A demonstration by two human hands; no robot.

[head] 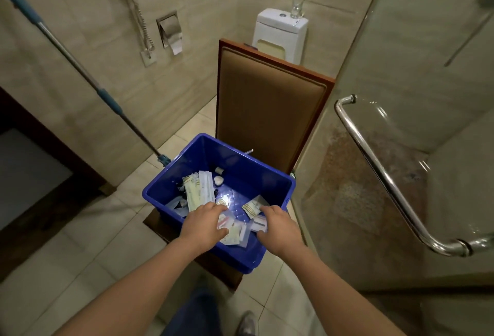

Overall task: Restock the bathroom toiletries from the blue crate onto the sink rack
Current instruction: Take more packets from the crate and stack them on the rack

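A blue crate [270, 175] stands on the seat of a brown padded chair [270, 103]. Inside lie several packaged toiletries: long pale sachets [199, 187] at the left, small dark bottles with white caps [219, 171] at the back, a beige packet [252, 206] at the right. Both my hands reach into the crate's near end. My left hand [204, 222] grips a bunch of clear-wrapped packets [235, 231]. My right hand [276, 226] pinches a small clear packet [259, 224] beside them. The sink rack is out of view.
A mop with a blue and metal handle [88, 76] leans against the left wall, its foot beside the crate. A toilet [280, 33] stands behind the chair. A glass shower door with a chrome handle [387, 178] is at the right. Dark wooden cabinet [32, 154] at the left.
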